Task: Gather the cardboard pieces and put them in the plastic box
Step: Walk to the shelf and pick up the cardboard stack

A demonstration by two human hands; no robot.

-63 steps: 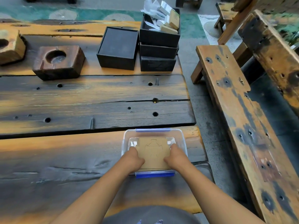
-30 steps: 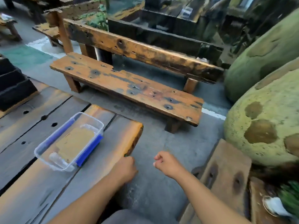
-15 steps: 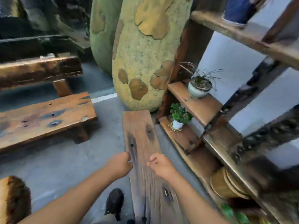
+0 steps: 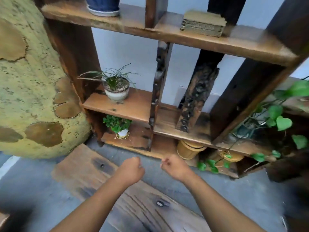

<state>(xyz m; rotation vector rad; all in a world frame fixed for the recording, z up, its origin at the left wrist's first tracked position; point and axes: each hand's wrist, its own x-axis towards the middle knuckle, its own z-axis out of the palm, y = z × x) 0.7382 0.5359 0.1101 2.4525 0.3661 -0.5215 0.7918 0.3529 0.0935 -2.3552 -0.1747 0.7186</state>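
A stack of brown cardboard pieces (image 4: 203,23) lies on the upper board of a wooden shelf unit (image 4: 197,40), up and to the right of my hands. My left hand (image 4: 132,169) and my right hand (image 4: 173,167) are held out low in front of me, both curled into loose fists with nothing in them. They hover over the grey floor, far below the cardboard stack. The plastic box is out of view.
The shelf holds a grassy potted plant (image 4: 117,88), a small leafy pot (image 4: 122,128), woven baskets (image 4: 189,148) and a trailing vine (image 4: 282,121). A large yellow-green boulder (image 4: 28,91) stands at left. A low wooden bench (image 4: 120,195) lies under my arms.
My view has swung right, away from the table and plastic box, to face the shelf. The cardboard stack on the upper shelf has come into view. Both hands stay fisted.
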